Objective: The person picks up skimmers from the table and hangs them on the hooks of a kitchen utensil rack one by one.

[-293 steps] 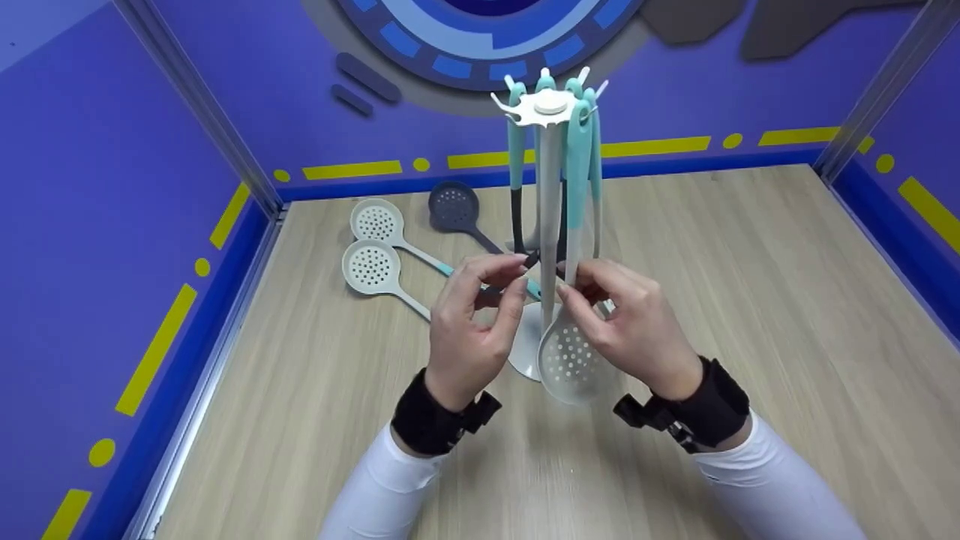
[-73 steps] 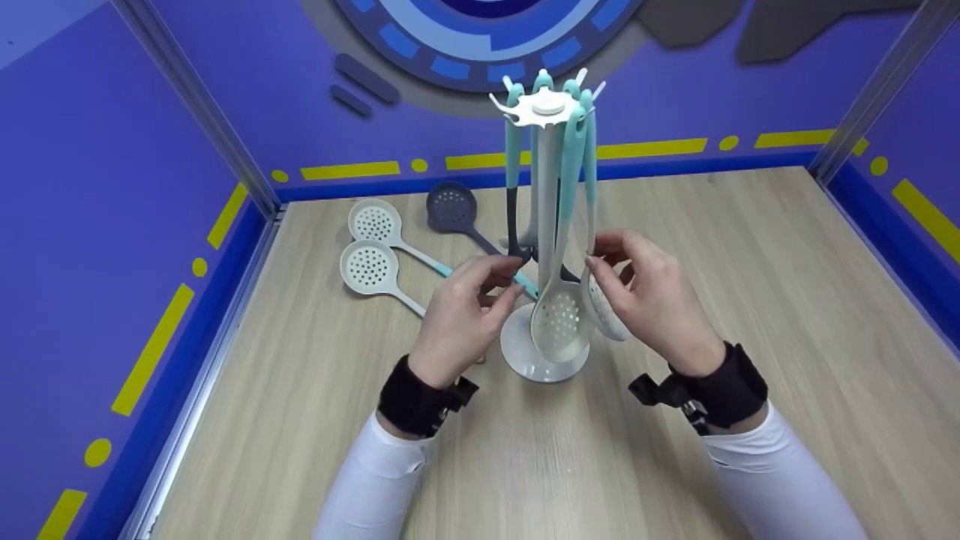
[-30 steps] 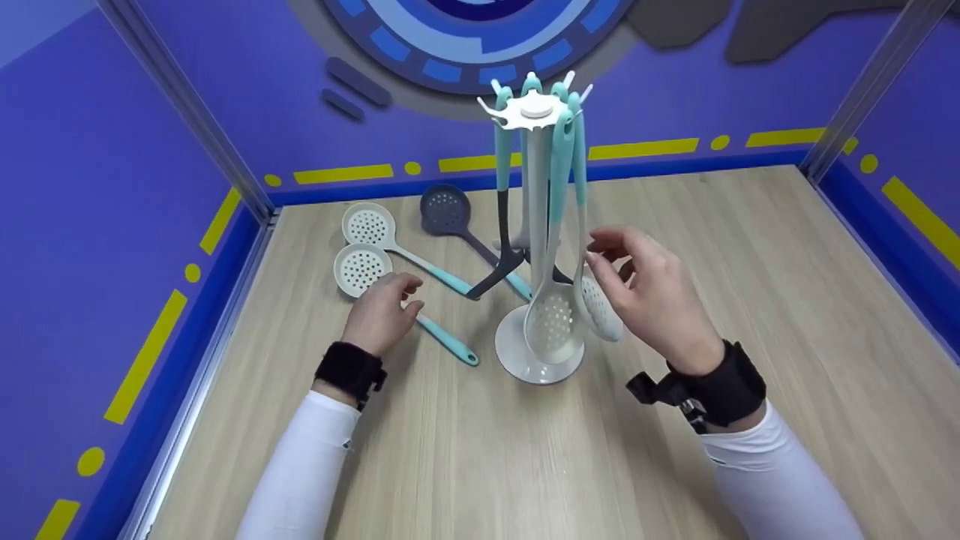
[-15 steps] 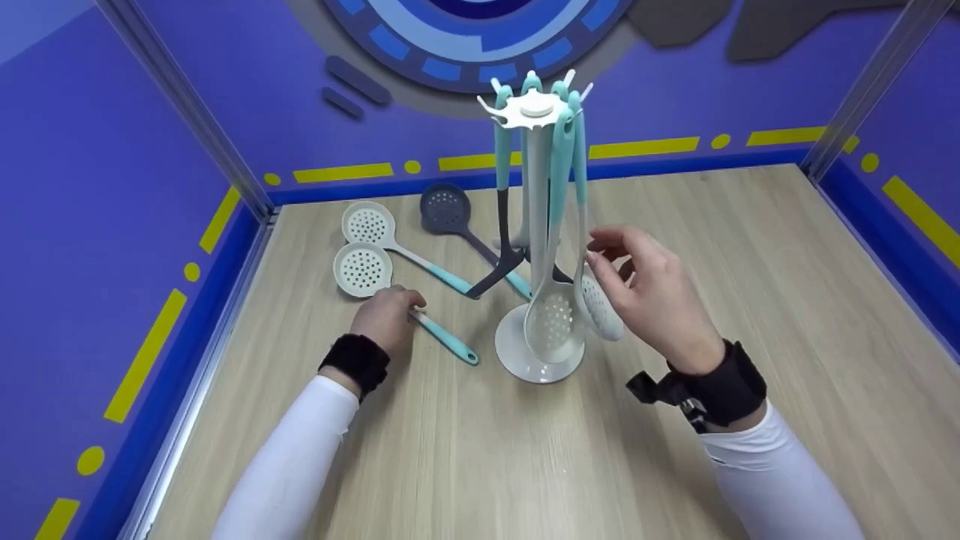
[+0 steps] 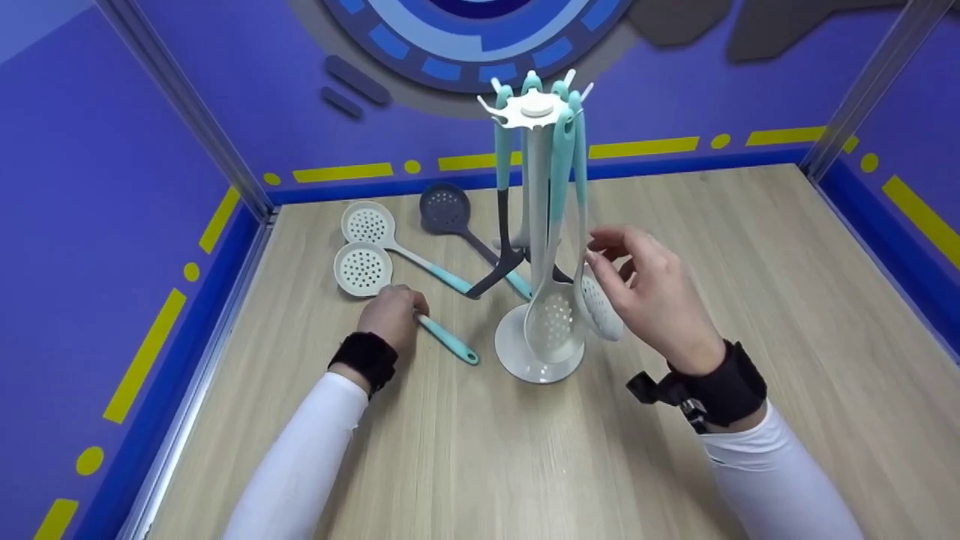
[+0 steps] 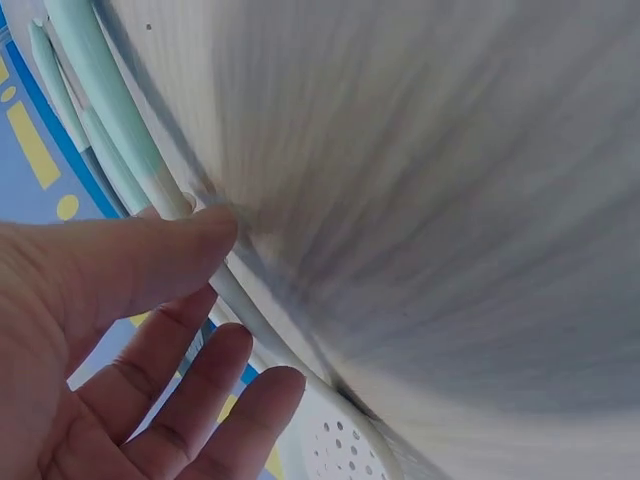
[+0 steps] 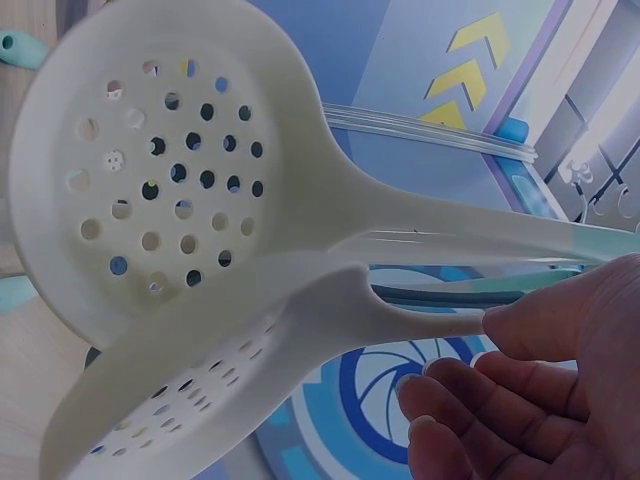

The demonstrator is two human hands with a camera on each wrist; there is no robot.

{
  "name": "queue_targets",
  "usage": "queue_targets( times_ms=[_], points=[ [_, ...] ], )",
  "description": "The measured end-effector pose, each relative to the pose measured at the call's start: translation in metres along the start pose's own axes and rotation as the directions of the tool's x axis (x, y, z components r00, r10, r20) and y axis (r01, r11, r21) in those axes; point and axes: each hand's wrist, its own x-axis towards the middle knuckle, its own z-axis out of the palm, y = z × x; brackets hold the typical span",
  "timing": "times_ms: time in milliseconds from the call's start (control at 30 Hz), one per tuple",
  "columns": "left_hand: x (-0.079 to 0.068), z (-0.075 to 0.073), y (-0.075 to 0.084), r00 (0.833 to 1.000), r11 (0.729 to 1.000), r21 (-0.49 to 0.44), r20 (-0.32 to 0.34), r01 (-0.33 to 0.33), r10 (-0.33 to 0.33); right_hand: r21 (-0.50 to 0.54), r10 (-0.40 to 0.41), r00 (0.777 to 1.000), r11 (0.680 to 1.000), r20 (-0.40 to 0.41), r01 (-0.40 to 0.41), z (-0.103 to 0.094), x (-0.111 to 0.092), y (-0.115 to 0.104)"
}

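Observation:
On the wooden table lies a white skimmer (image 5: 363,270) with a teal handle; my left hand (image 5: 391,319) pinches its shaft. The left wrist view has thumb and index finger on that shaft (image 6: 248,312), the other fingers spread beside it. My right hand (image 5: 643,292) pinches the neck of another white skimmer (image 5: 600,309) hanging on the rack's right side. In the right wrist view the thumb lies on this neck (image 7: 425,322), while the fingertip behind it is partly hidden. A white rack (image 5: 535,111) carries several teal-handled utensils, including a front white skimmer (image 5: 556,322).
Beside the left hand lie a second white skimmer (image 5: 367,223) and a dark grey skimmer (image 5: 445,208). A dark utensil (image 5: 496,276) hangs at the rack's left, above the table. The rack's round base (image 5: 517,360) stands mid-table. Blue panels (image 5: 225,97) enclose the back and sides.
My left hand has left the rack's dark utensil, moved left and down, and taken the front skimmer's shaft. My right hand earlier went from the front hanging skimmer to the right-hand one and stays there.

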Motion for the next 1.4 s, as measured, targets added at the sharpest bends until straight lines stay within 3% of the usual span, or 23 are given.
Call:
queue_targets(
  times_ms=[233,433,667,967,1200,1400],
  points=[
    [-0.003,-0.002,-0.002,1.000,1.000,-0.017,-0.028,-0.015,0.014,-0.008,-0.002,1.000,1.000,0.001,0.002,0.000,-0.001,0.000],
    [-0.009,-0.007,-0.007,0.996,0.994,-0.097,-0.078,-0.055,0.047,-0.010,-0.003,1.000,1.000,-0.002,0.003,0.000,0.000,0.000],
    [-0.017,-0.013,-0.008,0.991,0.968,-0.239,-0.121,-0.077,0.049,-0.010,0.002,1.000,1.000,-0.001,-0.002,0.001,0.000,0.000],
    [-0.021,-0.025,0.001,0.986,0.945,-0.314,-0.162,-0.088,0.038,-0.005,0.001,1.000,1.000,0.004,-0.001,0.001,0.000,0.000],
    [-0.028,-0.034,0.012,0.971,0.924,-0.357,-0.232,-0.137,0.055,-0.008,0.014,1.000,1.000,0.018,-0.014,0.001,0.000,-0.001],
    [-0.033,-0.040,0.019,0.964,0.886,-0.433,-0.260,-0.167,0.054,-0.007,0.005,1.000,1.000,0.012,-0.004,0.002,0.000,0.000]
  ],
)
